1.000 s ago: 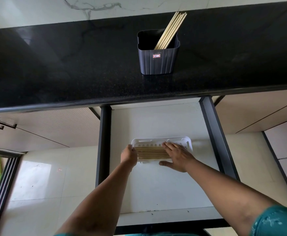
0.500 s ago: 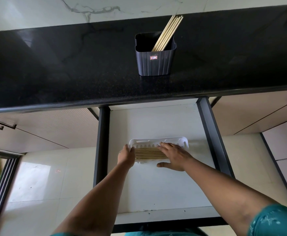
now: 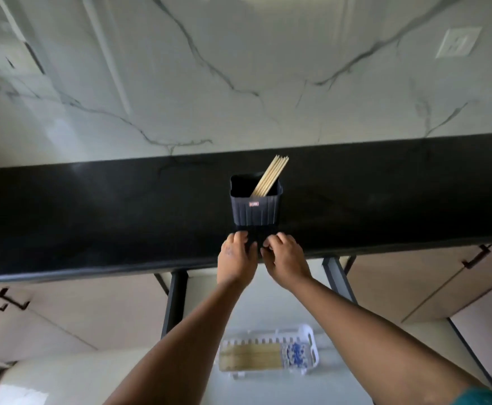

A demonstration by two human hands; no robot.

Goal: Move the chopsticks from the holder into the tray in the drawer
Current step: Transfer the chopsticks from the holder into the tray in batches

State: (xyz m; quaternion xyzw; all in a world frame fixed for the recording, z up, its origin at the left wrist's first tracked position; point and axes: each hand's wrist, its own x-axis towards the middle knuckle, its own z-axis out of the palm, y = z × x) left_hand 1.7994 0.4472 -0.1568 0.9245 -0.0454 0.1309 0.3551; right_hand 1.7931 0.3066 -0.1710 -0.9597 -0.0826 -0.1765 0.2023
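A dark ribbed holder stands on the black countertop with several wooden chopsticks leaning out of it to the right. Down in the open drawer lies a white tray with several chopsticks laid flat in it. My left hand and my right hand hover close together over the counter's front edge, just below the holder's base. The fingers of both are curled and hold nothing.
A marble wall with a white socket plate rises behind the counter. Beige cabinet fronts with black handles flank the drawer. The drawer's dark side rails run on either side of my forearms. Blue-patterned pieces sit in the tray's right end.
Both hands have left the tray in the drawer and risen to the counter's edge in front of the holder. The camera has tilted up, showing the wall.
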